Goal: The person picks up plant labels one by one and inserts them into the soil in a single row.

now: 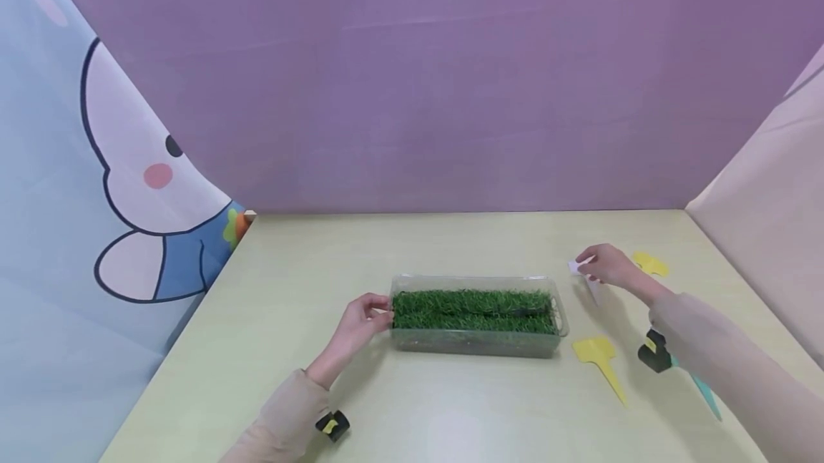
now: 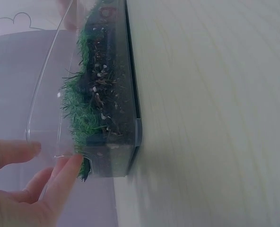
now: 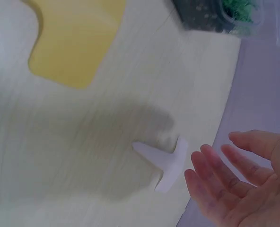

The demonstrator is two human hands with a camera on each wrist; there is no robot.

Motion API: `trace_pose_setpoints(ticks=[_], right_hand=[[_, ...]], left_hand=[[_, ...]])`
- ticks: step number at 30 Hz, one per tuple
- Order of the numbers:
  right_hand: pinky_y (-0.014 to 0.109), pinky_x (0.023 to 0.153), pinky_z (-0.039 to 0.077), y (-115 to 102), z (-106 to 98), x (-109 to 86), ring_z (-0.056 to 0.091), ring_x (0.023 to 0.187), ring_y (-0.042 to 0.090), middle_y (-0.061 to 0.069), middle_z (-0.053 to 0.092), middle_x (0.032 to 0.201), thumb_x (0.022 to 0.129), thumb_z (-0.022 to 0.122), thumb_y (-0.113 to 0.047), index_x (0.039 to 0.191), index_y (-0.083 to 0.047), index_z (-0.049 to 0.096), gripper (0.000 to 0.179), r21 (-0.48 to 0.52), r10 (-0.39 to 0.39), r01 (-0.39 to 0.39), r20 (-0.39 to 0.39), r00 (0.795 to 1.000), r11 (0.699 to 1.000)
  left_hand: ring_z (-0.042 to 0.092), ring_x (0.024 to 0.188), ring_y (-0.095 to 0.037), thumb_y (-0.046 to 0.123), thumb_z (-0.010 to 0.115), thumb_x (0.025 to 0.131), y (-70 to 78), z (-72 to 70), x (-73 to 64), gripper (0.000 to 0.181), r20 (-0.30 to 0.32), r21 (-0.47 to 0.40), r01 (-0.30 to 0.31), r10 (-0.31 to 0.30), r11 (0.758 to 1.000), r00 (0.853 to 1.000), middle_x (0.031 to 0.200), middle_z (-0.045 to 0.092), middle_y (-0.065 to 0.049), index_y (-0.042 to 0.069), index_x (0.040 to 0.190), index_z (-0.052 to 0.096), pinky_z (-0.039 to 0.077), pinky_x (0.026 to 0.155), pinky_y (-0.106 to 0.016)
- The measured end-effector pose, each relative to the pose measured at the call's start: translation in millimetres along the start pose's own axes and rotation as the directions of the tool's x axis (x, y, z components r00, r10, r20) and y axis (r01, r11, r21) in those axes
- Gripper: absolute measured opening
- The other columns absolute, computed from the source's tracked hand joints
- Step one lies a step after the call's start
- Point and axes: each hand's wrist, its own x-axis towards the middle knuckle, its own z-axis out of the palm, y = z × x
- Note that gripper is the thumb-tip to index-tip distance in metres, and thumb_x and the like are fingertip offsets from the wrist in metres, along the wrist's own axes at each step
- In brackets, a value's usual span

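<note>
A clear plastic box [image 1: 476, 343] holds two strips of green artificial grass [image 1: 473, 301], with dark soil-like matter [image 2: 104, 90] visible through its side. At its left end, my left hand [image 1: 360, 320] touches the end wall with extended fingertips. To the right of the box, my right hand [image 1: 605, 265] hovers over a white T-shaped plant label [image 3: 166, 163]. Its fingers are loosely spread and appear just apart from the label in the right wrist view. Nearer the front lies a yellow plant label [image 1: 599, 357], its pointed stem toward me.
Another yellow label [image 1: 650, 263] lies beyond my right wrist. A teal pointed stem [image 1: 707, 397] shows under the right forearm, which hides the rest of it. A purple cloth [image 1: 463, 91] hangs behind the pale wooden table [image 1: 309, 255], with printed cloth at the left.
</note>
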Motion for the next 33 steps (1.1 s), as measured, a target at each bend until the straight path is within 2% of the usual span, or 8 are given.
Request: trace_pose_setpoints(ticks=[4, 9, 17, 24, 26, 28, 30, 33], right_hand=[[0.035, 0.06, 0.052, 4.2, -2.1, 5.8, 0.059, 0.074, 0.033, 0.03, 0.058, 0.09, 0.083, 0.052, -0.003, 0.103, 0.019, 0.05, 0.03, -0.102, -0.047, 0.045, -0.014, 0.999, 0.994], [0.042, 0.065, 0.052, 11.4, -5.3, 14.0, 0.056, 0.08, 0.039, 0.032, 0.056, 0.093, 0.081, 0.055, -0.002, 0.101, 0.018, 0.052, 0.029, -0.159, -0.08, 0.076, -0.016, 0.997, 0.984], [0.047, 0.072, 0.049, 17.4, -10.9, 19.8, 0.053, 0.088, 0.044, 0.034, 0.054, 0.098, 0.077, 0.059, -0.003, 0.101, 0.018, 0.052, 0.032, -0.23, -0.072, 0.07, -0.001, 0.997, 0.971], [0.051, 0.077, 0.046, 26.3, -11.2, 24.0, 0.049, 0.092, 0.047, 0.036, 0.051, 0.102, 0.075, 0.062, -0.007, 0.104, 0.019, 0.049, 0.04, -0.26, -0.047, 0.056, 0.042, 0.998, 0.964], [0.051, 0.077, 0.046, 41.9, -10.0, 32.6, 0.05, 0.091, 0.047, 0.035, 0.052, 0.102, 0.073, 0.065, -0.012, 0.104, 0.018, 0.05, 0.045, -0.256, -0.056, 0.066, 0.048, 0.997, 0.965], [0.049, 0.075, 0.047, 73.7, -7.4, 50.9, 0.052, 0.088, 0.044, 0.032, 0.054, 0.101, 0.071, 0.069, -0.019, 0.103, 0.015, 0.053, 0.05, -0.246, -0.078, 0.088, 0.05, 0.996, 0.965], [0.034, 0.069, 0.049, 127.1, -0.5, 81.2, 0.056, 0.082, 0.034, 0.023, 0.06, 0.096, 0.069, 0.072, -0.026, 0.101, 0.009, 0.057, 0.051, -0.239, -0.176, 0.175, 0.017, 0.984, 0.955], [0.025, 0.064, 0.046, 197.7, 11.1, 121.7, 0.056, 0.076, 0.025, 0.014, 0.062, 0.092, 0.067, 0.074, -0.034, 0.099, 0.001, 0.06, 0.049, -0.269, -0.254, 0.239, -0.021, 0.967, 0.933]], left_hand=[[0.053, 0.071, -0.015, 0.003, 0.06, 0.079, 0.8, -0.5, -1.0, 0.033, 0.001, -0.006, 0.001, -0.001, 1.0, 1.0, 0.097, 0.057, -0.018, -0.011, 0.108, 0.051, 0.052, 0.064, -0.034], [0.053, 0.071, -0.015, 0.002, 0.06, 0.078, 0.7, -0.6, -1.3, 0.032, -0.011, -0.003, 0.003, -0.003, 1.0, 1.0, 0.096, 0.057, -0.017, -0.01, 0.107, 0.052, 0.052, 0.063, -0.033], [0.054, 0.068, -0.015, -0.002, 0.059, 0.077, 0.7, 0.8, -1.5, 0.028, -0.029, -0.021, 0.003, -0.004, 1.0, 1.0, 0.092, 0.058, -0.014, -0.01, 0.104, 0.054, 0.053, 0.062, -0.03], [0.055, 0.072, -0.019, 0.0, 0.059, 0.078, 1.8, -0.1, -3.4, 0.031, -0.014, -0.041, 0.008, -0.008, 0.999, 1.0, 0.095, 0.057, -0.016, -0.01, 0.106, 0.052, 0.054, 0.068, -0.037], [0.055, 0.073, -0.02, 0.001, 0.059, 0.079, 2.5, -0.3, -4.2, 0.031, -0.009, -0.053, 0.008, -0.009, 0.999, 1.0, 0.095, 0.057, -0.016, -0.01, 0.107, 0.051, 0.054, 0.069, -0.037], [0.055, 0.073, -0.019, 0.001, 0.058, 0.079, 2.9, -0.3, -3.6, 0.032, -0.006, -0.056, 0.006, -0.006, 0.998, 1.0, 0.095, 0.057, -0.016, -0.011, 0.107, 0.051, 0.054, 0.068, -0.035], [0.055, 0.072, -0.017, 0.001, 0.059, 0.079, 2.4, -0.3, -2.4, 0.031, -0.006, -0.054, 0.006, -0.006, 0.999, 1.0, 0.095, 0.057, -0.016, -0.011, 0.107, 0.051, 0.054, 0.067, -0.032], [0.054, 0.07, -0.015, 0.0, 0.059, 0.078, 1.0, 0.0, -0.3, 0.031, -0.006, -0.047, 0.0, 0.0, 0.999, 1.0, 0.094, 0.057, -0.016, -0.011, 0.106, 0.051, 0.054, 0.065, -0.029]])
